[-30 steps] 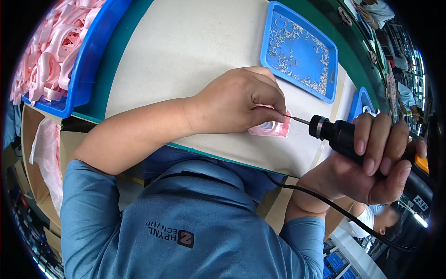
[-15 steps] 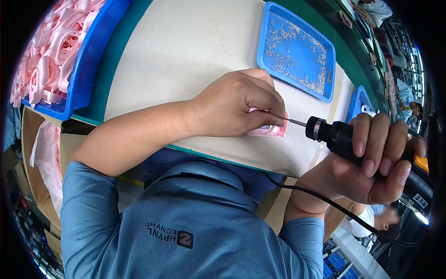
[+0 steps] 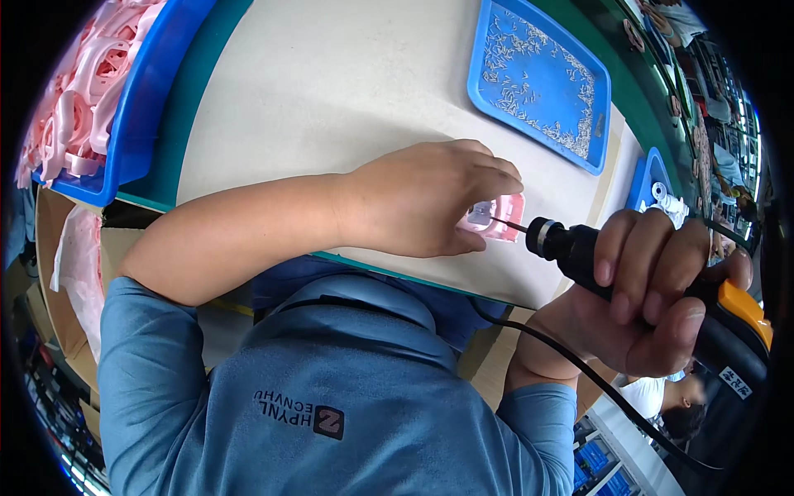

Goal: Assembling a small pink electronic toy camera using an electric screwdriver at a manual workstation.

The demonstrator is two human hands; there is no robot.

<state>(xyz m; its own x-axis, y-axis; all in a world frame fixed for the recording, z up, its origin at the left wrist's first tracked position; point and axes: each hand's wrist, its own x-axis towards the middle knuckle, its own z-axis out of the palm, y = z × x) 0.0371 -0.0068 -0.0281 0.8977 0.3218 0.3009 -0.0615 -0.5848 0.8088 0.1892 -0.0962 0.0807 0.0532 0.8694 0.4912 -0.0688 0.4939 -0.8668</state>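
Note:
On the table lies a small pink plastic part with a greyish middle. My left hand reaches across from the left and grips its near end, fingers on the far side and thumb on the near side. My right hand is wrapped around a black electric screwdriver with an orange lever and a trailing cord. Its thin bit points left over the pink part, the tip between my left thumb and fingers. I cannot tell whether a screw sits under the tip.
A blue tray of small loose screws lies at the far right. At the far left stands a blue bin heaped with pink plastic parts. Another blue container holds white pieces. The screwdriver's black cord loops past my right arm.
My left fingers have let go of the bit's tip and spread around the pink part. The screwdriver has moved left, its tip now over the part's middle.

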